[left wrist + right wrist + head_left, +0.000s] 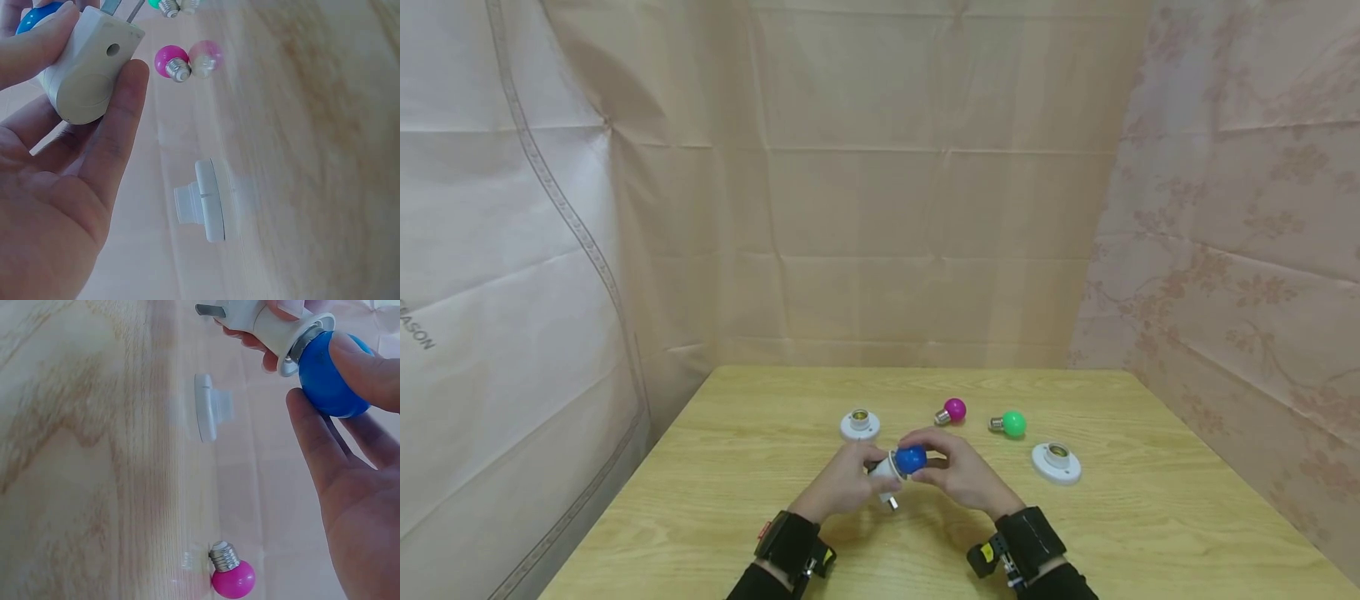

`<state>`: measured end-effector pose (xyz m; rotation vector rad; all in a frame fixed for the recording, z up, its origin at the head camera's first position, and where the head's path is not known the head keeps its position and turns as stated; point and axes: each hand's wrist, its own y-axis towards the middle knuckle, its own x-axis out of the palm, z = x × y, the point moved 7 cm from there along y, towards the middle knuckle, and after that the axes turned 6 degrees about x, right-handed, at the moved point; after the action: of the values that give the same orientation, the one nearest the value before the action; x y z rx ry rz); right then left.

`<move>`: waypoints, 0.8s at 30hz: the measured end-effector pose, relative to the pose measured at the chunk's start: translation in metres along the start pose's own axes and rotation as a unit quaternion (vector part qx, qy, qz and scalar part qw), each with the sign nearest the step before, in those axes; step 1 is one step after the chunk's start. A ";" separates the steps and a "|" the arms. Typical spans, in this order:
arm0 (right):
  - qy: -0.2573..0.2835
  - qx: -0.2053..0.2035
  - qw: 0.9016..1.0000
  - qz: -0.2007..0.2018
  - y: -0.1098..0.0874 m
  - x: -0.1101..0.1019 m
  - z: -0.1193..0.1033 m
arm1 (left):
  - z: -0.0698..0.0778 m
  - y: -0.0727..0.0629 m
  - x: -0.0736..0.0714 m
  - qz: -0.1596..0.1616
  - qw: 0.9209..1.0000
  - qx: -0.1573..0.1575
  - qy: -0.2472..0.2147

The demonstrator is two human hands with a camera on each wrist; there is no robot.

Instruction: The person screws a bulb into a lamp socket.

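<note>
My left hand (844,480) grips a white plug-in lamp socket (87,69), its flat metal prongs (210,310) sticking out at one end. In my right hand (958,471) a blue light bulb (334,375) is pinched between thumb and fingers. The bulb's metal screw base sits at the socket's mouth, partly inside, with some thread showing in the right wrist view. Both are held tilted above the table in the head view. Beyond the hands lie a magenta bulb (955,409) and a green bulb (1013,424).
A round white lamp holder (860,425) stands behind my left hand, and another white lamp holder (1057,463) is to the right of my right hand. All rest on a wooden table (715,467). Hanging cloth (910,200) closes off the back and sides.
</note>
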<state>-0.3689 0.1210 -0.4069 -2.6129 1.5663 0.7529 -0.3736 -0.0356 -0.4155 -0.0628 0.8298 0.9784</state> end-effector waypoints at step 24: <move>-0.009 0.012 1.000 0.012 -0.002 0.001 -0.003 | 0.003 0.001 -0.001 -0.005 1.000 0.004 0.004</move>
<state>-0.3658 0.1201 -0.4054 -2.5688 1.5950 0.7511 -0.3727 -0.0352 -0.4124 -0.0643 0.8398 0.9655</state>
